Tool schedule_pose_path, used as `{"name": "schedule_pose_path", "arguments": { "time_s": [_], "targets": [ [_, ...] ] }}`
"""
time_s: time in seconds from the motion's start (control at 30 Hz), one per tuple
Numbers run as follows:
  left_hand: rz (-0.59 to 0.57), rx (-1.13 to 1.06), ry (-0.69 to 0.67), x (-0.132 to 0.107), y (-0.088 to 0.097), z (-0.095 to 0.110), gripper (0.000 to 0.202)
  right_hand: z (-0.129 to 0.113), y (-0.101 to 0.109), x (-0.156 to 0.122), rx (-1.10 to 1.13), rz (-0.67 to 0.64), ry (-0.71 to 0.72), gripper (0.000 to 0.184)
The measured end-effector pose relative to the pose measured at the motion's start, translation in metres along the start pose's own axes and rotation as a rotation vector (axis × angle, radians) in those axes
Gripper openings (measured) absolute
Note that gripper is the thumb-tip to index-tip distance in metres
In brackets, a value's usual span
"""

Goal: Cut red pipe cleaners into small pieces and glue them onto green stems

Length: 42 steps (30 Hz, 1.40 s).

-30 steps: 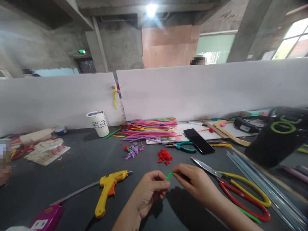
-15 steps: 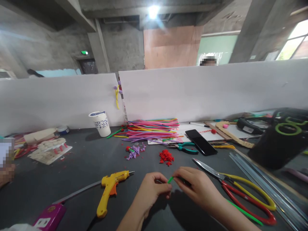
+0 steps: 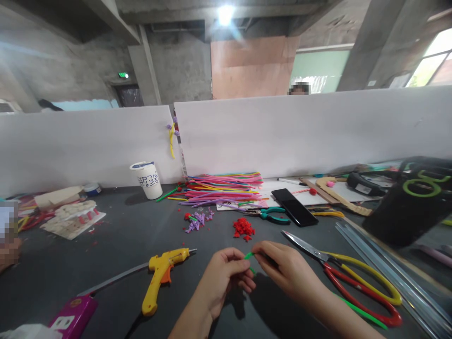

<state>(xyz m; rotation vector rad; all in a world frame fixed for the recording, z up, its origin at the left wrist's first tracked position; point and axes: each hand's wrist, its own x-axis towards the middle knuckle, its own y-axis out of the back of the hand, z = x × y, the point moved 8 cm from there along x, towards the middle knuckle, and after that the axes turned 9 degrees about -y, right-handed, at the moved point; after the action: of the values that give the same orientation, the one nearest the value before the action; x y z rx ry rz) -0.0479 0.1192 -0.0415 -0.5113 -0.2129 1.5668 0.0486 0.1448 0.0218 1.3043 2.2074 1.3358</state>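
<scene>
Both of my hands meet low in the middle of the view over the dark table [image 3: 116, 245]. My left hand [image 3: 226, 275] and my right hand [image 3: 282, 270] each pinch an end of a short green pipe cleaner piece [image 3: 249, 256], which bends between the fingertips. A yellow glue gun [image 3: 160, 275] lies left of my left hand. Scissors with yellow and red handles [image 3: 353, 278] lie right of my right hand. A small heap of red bits [image 3: 243, 229] sits just beyond my hands.
A pile of coloured pipe cleaners [image 3: 222, 188], purple bits [image 3: 197, 220], teal pliers [image 3: 270, 215] and a black phone [image 3: 294, 207] lie further back. A white cup [image 3: 146, 179] stands by the white partition [image 3: 300, 132]. A pink power strip [image 3: 72, 313] lies front left. Clear rods [image 3: 388, 273] run along the right.
The green piece, straight a second ago, is now bent into a curve between my fingertips. My hands have stayed close together in nearly the same place.
</scene>
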Motion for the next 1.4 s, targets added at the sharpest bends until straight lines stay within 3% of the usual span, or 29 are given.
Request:
{"name": "schedule_pose_path", "arguments": {
  "time_s": [0.37,0.8,1.4],
  "targets": [
    [0.059,-0.145,-0.063,0.0026,0.0052,0.0023,0.015,-0.0046,-0.0057,-0.0015,0.074,-0.050,-0.006,0.015],
    [0.062,-0.112,-0.054,0.0016,0.0036,0.0044,0.019,0.0005,-0.0064,-0.0010,0.127,-0.050,-0.103,0.015],
    [0.023,-0.101,-0.063,0.0023,0.0016,0.0013,0.017,0.0003,-0.0064,-0.0021,0.071,-0.006,-0.086,0.018]
  ]
}}
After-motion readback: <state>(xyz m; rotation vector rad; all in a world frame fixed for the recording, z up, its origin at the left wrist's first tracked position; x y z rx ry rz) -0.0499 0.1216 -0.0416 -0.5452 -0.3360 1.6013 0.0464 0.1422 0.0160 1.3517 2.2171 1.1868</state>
